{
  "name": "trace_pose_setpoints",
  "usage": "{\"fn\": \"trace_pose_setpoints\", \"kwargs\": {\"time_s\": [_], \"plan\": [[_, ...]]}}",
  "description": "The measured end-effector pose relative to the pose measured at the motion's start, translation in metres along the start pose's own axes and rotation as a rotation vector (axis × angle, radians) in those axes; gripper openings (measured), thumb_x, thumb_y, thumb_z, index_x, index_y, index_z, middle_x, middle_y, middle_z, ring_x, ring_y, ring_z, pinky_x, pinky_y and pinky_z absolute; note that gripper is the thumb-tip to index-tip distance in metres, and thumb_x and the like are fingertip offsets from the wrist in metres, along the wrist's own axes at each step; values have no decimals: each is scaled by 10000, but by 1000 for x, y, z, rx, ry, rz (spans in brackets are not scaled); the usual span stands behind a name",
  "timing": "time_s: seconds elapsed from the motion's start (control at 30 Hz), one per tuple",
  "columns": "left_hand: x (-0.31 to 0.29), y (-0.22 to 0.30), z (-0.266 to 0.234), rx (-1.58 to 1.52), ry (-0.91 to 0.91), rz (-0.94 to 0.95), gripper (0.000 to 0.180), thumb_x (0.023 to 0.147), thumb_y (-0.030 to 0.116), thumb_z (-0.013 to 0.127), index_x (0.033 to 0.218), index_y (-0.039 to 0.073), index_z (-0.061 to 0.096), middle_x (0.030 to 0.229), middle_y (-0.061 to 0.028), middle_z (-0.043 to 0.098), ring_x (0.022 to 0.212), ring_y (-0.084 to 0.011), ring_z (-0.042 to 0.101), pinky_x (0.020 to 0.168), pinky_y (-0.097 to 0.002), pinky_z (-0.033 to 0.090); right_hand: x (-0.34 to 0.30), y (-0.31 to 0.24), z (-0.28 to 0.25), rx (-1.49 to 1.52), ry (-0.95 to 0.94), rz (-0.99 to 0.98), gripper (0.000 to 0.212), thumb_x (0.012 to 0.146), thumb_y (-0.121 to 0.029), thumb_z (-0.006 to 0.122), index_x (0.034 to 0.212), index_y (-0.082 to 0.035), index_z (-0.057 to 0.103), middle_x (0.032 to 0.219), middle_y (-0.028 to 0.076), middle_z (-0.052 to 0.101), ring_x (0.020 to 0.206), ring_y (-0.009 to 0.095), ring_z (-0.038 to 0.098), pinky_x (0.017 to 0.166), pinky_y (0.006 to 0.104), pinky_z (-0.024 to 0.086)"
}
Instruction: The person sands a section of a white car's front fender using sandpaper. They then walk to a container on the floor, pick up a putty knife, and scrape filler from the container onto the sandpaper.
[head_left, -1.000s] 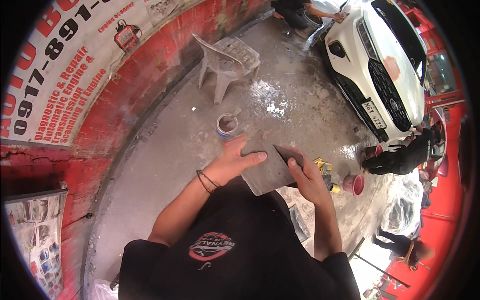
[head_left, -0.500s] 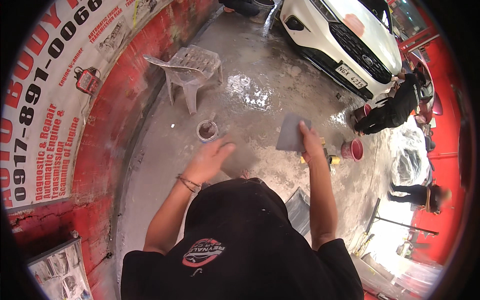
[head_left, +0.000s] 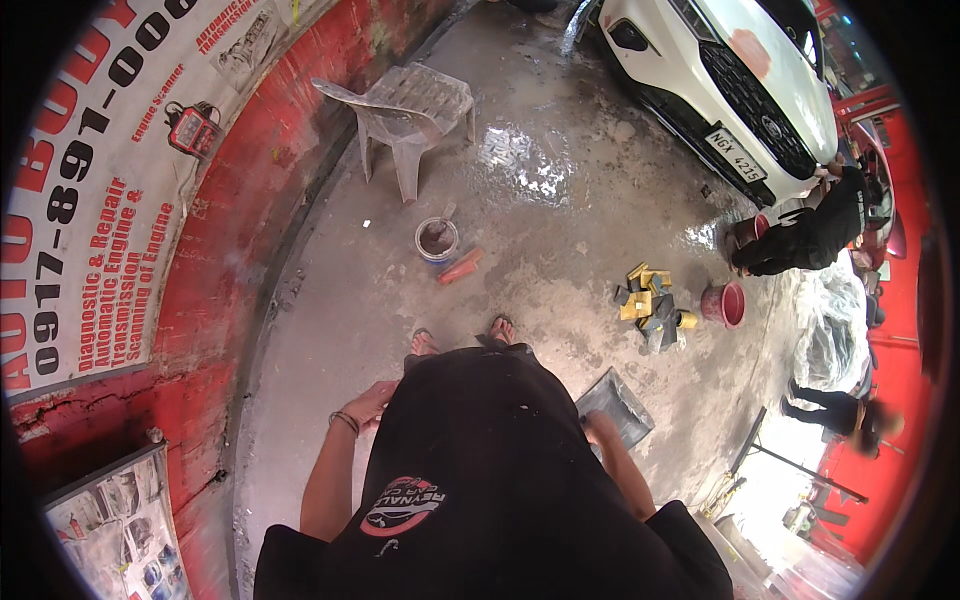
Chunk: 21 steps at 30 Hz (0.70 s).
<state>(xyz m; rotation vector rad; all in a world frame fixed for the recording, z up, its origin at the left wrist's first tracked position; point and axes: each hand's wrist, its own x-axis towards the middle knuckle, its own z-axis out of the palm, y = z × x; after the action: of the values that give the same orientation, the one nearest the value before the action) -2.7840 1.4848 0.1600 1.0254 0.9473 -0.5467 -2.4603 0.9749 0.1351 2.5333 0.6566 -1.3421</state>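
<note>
My left hand point(head_left: 368, 405) is down at the left side of my black shirt, its fingertips partly hidden against the cloth. On the other side, my right hand point(head_left: 602, 430) hangs low by the shirt's edge, with its fingers mostly out of sight. Just beyond it lies a dark, shallow tray-like piece point(head_left: 632, 412) on the floor. The grey sheet held earlier does not show. Ahead of my feet stand a small open pail point(head_left: 437, 240) with brownish contents and, beside it, a reddish-orange block point(head_left: 461, 266).
A pile of yellow and dark pieces point(head_left: 655, 308) lies near a red bucket point(head_left: 735, 304). A dirty plastic chair point(head_left: 415, 112) stands by the red wall point(head_left: 230, 235). A person in black point(head_left: 820, 228) bends at the white car point(head_left: 690, 80). Another person point(head_left: 838, 408) stands far right. The floor is wet.
Both hands have dropped from in front of me to my sides. The grey sheet in my right hand has gone from view, and the floor ahead now shows the reddish-orange block.
</note>
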Motion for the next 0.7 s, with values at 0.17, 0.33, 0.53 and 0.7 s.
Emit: {"fn": "trace_pose_setpoints", "kwargs": {"time_s": [0.17, 0.33, 0.53, 0.7], "plan": [[-5, 34, -37, 172, 95, 26, 515, 984, 463, 806, 1342, 105, 710, 1112, 7, 732, 897, -85, 672, 684, -273, 540, 11, -113, -164, 300, 486, -64, 423, 950, -427, 712, 1039, -13, 737, 984, 289, 755, 932, 455, 745, 798, 540, 556], [-32, 126, -32, 32, 214, 433, 514, 950, 221, 826, 1412, 62, 669, 1192, -29, 743, 967, -122, 707, 805, -298, 585, -41, -204, -309, 1231, 552, -469, 187, 995, -137, 736, 1145, -31, 767, 1070, 48, 774, 963, 148, 711, 870, 319, 552], [3, 134, 14, -37, -149, 444, 567, 1034, 164, 676, 1573, 73, 523, 1338, -89, 693, 1216, -204, 677, 1078, -345, 521, -89, -262, -346, 1249, 833, -870, 221, 992, 82, 623, 1034, -22, 813, 1369, 98, 685, 1184, 163, 657, 1017, 319, 517], [-35, 206, 60, -270, -305, 573, 604, 1095, 209, 600, 1659, 91, 422, 1463, -101, 615, 1284, -206, 625, 1149, -362, 469, -84, -271, -323, 1165, 886, -865, 208, 1035, 73, 617, 1002, -30, 795, 1322, 93, 699, 1208, 195, 663, 1069, 330, 494]]}}
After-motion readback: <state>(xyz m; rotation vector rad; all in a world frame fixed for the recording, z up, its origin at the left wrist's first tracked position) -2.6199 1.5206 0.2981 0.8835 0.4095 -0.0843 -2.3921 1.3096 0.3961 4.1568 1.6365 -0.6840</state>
